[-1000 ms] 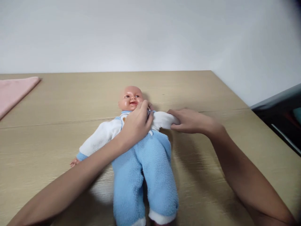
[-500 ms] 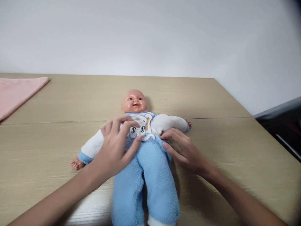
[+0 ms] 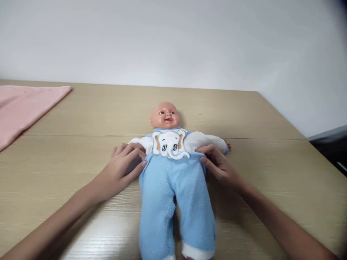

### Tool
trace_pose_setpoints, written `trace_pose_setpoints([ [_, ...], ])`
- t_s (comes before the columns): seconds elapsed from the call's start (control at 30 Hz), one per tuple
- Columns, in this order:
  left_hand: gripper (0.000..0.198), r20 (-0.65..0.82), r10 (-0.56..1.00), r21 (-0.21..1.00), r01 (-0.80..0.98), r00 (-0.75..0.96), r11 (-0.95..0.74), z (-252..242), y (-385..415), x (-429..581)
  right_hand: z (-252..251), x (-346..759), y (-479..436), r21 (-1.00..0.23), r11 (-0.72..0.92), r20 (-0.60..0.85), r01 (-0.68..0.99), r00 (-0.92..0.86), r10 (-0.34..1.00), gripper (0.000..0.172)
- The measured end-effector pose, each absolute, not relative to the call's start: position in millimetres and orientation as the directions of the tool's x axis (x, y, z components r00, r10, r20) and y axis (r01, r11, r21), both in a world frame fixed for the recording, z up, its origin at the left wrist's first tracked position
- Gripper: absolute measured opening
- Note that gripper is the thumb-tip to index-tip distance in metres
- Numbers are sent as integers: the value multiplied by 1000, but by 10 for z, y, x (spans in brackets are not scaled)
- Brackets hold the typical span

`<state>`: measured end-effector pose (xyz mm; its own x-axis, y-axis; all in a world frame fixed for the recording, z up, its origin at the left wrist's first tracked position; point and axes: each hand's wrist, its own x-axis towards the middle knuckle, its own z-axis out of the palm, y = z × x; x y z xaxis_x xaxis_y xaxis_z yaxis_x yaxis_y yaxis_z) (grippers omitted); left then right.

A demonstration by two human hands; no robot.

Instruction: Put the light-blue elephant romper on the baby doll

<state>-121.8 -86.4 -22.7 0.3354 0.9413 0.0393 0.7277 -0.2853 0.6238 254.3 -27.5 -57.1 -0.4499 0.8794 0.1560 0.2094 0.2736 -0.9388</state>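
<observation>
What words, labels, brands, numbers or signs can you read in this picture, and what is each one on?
None: there is no readable text here.
The blue-and-white doll outfit carries an elephant face, a picture without lettering.
The pink cloth, tabletop and wall show no writing.
The dark object at the right edge is too blurred to tell.

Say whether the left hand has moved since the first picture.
Yes. Against the table's far right corner, the left hand has moved leftward and toward the wearer, from the chest to the side of the doll.
</observation>
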Motion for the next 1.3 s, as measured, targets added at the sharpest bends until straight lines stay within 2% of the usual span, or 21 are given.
trace_pose_setpoints([
  [0.13, 34, -114, 942, 779, 617, 317, -113, -138, -795, -1307, -623, 2407, -238, -983, 91, 41, 158, -299, 954, 42],
  [0.27, 39, -148, 943, 824, 564, 299, -50, -160, -752, -1353, -618, 2349, -173, -991, 4, -38, 133, -312, 949, 40],
  [0.37, 43, -152, 954, 803, 595, 257, -32, -208, -740, -1316, -650, 2381, -148, -992, 39, -1, 124, -306, 952, 37],
  [0.53, 39, -39, 979, 706, 699, 198, -113, -295, -747, -1200, -722, 2403, -209, -919, 197, 101, 341, -280, 955, 19],
  [0.63, 36, 20, 981, 657, 737, 194, -159, -345, -767, -1159, -719, 2349, -274, -900, 205, 111, 384, -253, 961, 12],
  [0.73, 35, 61, 975, 614, 762, 213, -205, -378, -784, -1145, -676, 2306, -302, -918, 184, 99, 353, -243, 965, 16],
  [0.83, 37, 67, 969, 587, 776, 240, -233, -377, -787, -1148, -634, 2304, -262, -949, 110, 31, 295, -261, 965, 36],
  [0.9, 39, 51, 965, 590, 772, 257, -237, -358, -782, -1160, -629, 2309, -205, -970, 58, -3, 235, -252, 968, 42],
  [1.07, 42, 0, 958, 631, 743, 287, -222, -287, -739, -1210, -712, 2256, -91, -985, 117, 96, 125, -163, 982, 45],
  [1.3, 53, -27, 914, 669, 687, 404, -284, -214, -665, -1193, -814, 2178, -69, -897, 258, 239, 359, -97, 966, 31],
])
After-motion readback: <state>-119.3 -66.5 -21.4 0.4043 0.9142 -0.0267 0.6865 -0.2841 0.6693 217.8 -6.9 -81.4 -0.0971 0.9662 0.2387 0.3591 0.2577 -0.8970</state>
